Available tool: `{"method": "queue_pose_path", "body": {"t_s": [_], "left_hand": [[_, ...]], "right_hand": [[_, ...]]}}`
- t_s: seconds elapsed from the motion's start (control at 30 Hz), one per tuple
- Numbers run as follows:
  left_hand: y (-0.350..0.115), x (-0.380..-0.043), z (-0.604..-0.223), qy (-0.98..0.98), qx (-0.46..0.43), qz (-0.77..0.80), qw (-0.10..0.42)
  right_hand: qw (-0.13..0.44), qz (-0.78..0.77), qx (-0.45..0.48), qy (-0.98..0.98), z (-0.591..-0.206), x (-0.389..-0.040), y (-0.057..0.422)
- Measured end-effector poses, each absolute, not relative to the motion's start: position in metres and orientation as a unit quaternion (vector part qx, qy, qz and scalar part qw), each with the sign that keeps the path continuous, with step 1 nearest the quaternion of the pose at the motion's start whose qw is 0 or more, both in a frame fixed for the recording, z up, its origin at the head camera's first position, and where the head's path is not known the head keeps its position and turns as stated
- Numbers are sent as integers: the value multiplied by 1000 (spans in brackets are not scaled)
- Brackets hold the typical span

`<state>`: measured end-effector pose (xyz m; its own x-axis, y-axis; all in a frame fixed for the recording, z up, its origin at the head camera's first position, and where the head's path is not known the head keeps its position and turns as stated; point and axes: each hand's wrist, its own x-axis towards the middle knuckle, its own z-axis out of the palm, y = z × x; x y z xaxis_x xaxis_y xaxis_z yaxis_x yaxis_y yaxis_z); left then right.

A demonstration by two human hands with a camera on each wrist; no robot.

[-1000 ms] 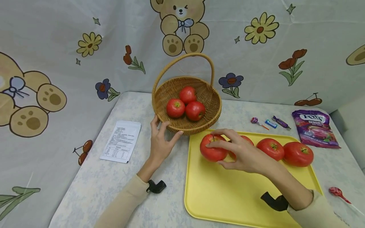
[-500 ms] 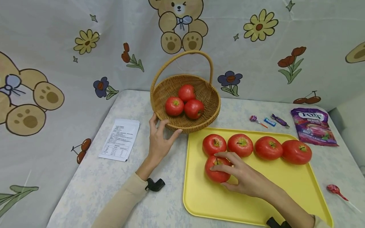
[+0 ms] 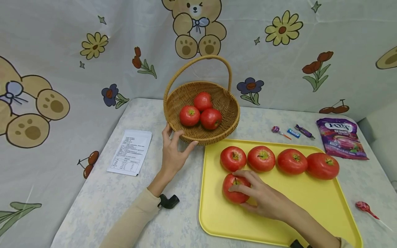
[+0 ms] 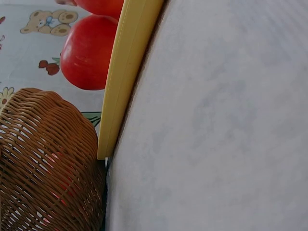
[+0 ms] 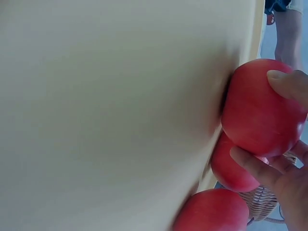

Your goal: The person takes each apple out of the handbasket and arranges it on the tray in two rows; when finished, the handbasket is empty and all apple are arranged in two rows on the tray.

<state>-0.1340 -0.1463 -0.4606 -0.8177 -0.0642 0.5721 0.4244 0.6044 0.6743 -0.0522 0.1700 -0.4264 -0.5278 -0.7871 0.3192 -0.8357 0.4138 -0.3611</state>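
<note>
In the head view my right hand [image 3: 263,196] grips a red apple [image 3: 234,193] from its right side, thumb low and fingers across its top. This apple is at the left part of a yellow tray [image 3: 248,224]; whether it bears on the tray is hard to tell. The right wrist view shows the thumb and fingers around the same apple [image 5: 262,113]. My left hand [image 3: 173,156] touches the front left rim of a wicker basket [image 3: 229,117] with spread fingers. Three red apples [image 3: 203,112] lie in the basket. The left hand is outside its own wrist view.
Several red apples [image 3: 291,161] stand in a row along the tray's back edge. Behind the tray lie a lollipop [image 3: 276,130], small wrapped candies [image 3: 304,131] and a purple candy bag [image 3: 342,138]. Another lollipop [image 3: 363,206] lies right; a white packet [image 3: 130,153] lies left.
My right hand has brought its apple from near the tray's back left corner toward me, uncovering the apples in the row. Over the last half second little moves. The left hand stays at the basket.
</note>
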Motion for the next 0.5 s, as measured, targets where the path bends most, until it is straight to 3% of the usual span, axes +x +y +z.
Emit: {"method": "queue_pose_path", "body": {"t_s": [0.5], "left_hand": [[-146,-134,-460,-849,-108,-433,283]], "right_hand": [[31,202,470,-858,-421,-51,173]]}}
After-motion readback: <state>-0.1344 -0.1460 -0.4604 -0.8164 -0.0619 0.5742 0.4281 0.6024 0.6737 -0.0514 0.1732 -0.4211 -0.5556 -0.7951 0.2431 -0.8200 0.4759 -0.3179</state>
